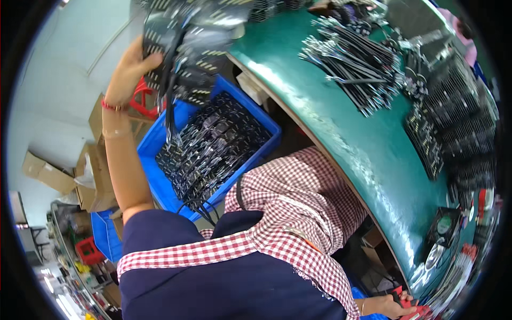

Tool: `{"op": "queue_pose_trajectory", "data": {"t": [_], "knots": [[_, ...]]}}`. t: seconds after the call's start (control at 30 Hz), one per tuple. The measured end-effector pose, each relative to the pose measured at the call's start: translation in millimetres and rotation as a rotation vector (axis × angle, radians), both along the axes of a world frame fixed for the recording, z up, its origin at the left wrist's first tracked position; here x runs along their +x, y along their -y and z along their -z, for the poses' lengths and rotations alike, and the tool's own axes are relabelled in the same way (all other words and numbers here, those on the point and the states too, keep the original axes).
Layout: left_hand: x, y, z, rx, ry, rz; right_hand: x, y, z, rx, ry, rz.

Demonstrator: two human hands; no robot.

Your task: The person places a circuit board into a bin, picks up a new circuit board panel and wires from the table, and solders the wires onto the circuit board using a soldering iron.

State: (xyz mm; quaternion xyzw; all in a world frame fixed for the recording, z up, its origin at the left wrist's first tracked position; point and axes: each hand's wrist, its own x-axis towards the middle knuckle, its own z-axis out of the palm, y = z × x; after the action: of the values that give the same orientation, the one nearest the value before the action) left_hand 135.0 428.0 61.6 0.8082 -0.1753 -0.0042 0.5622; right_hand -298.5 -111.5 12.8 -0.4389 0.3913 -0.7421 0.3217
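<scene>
At the upper left my left hand [130, 69] grips the edge of black slotted panels [194, 53], with its thumb lying over them. Dark cables [172, 80] hang from the panels, which are smeared by motion. Below them a blue bin [272, 130] holds many similar black pieces [213, 138] with wires. Far off at the lower right, my right hand [392, 308] is closed round a red-and-black object [408, 305] at the table's edge; its kind is hard to make out.
The green table [325, 117] curves along the right. On it lie a bundle of black cables with metal ends [360, 64], stacked black panels [458, 117] and a black device [444, 226]. Cardboard boxes [50, 170] and another blue bin [106, 234] stand at the left.
</scene>
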Motion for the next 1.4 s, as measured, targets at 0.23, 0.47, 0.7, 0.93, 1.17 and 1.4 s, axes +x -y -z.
{"op": "queue_pose_trajectory", "data": {"t": [0.23, 0.47, 0.7, 0.93, 1.17, 1.4], "knots": [[-26, -163, 291, 0.528, -0.338, -0.328, 19, 28, -8, -0.098, -0.069, -0.132], [5, -49, 525, 0.826, -0.571, 0.045, 60, -16, -34, -0.028, -0.159, -0.171], [30, -6, 589, 1.247, -0.587, -0.224, 69, -27, -38, -0.007, -0.27, -0.106], [-10, 1, 598, 1.161, -0.815, -0.056, 83, -37, -45, 0.011, -0.393, -0.243], [-40, 4, 632, 1.226, -0.74, -0.034, 29, 47, -33, 0.129, -0.256, -0.495], [11, 75, 535, 1.394, -0.354, 0.11, 13, 24, -39, 0.109, -0.142, -0.264]]}}
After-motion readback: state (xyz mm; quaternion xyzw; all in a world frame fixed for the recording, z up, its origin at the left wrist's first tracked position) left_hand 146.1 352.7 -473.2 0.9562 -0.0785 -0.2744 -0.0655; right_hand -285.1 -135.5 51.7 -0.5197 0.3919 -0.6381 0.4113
